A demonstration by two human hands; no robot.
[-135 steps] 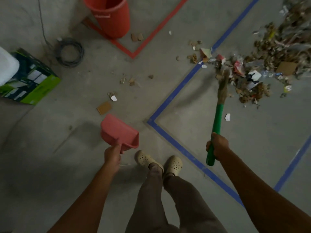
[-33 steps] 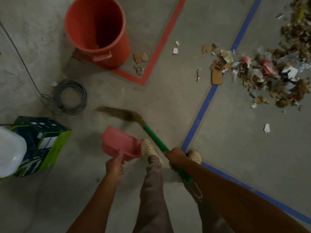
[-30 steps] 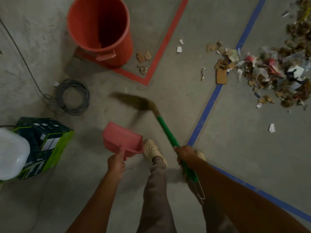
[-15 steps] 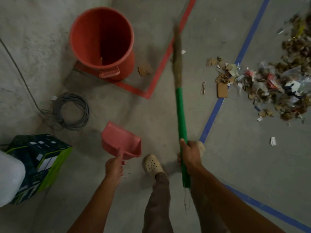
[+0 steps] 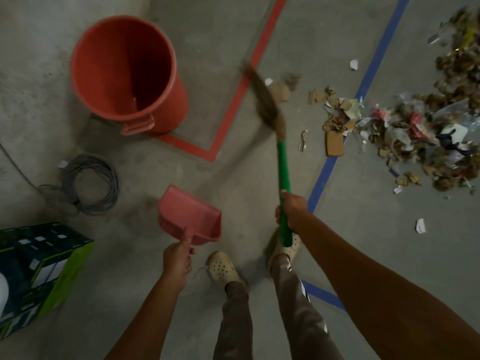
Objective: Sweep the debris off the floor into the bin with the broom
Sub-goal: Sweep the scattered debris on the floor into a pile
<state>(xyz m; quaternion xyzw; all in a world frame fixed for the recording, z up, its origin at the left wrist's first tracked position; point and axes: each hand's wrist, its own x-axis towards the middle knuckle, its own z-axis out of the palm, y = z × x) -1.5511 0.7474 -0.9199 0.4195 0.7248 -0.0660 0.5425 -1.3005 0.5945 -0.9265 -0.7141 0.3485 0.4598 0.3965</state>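
1. Little looks done. The debris pile [image 5: 415, 136] lies on the concrete floor [image 5: 363, 242] at the right, mostly beyond the blue tape line [image 5: 324, 172]. The orange bin [image 5: 179, 107], well to its left, looks nearly empty.
2. The right grip [image 5: 292, 211] is closed round the green-handled broom [image 5: 282, 167], whose blurred bristles are beside stray cardboard scraps [image 5: 280, 92]. The left grip [image 5: 178, 261] holds an empty pink dustpan [image 5: 192, 216].
3. Bare floor lies between pile and bin. A cable coil [image 5: 91, 183] and a green box [image 5: 39, 268] crowd the left.
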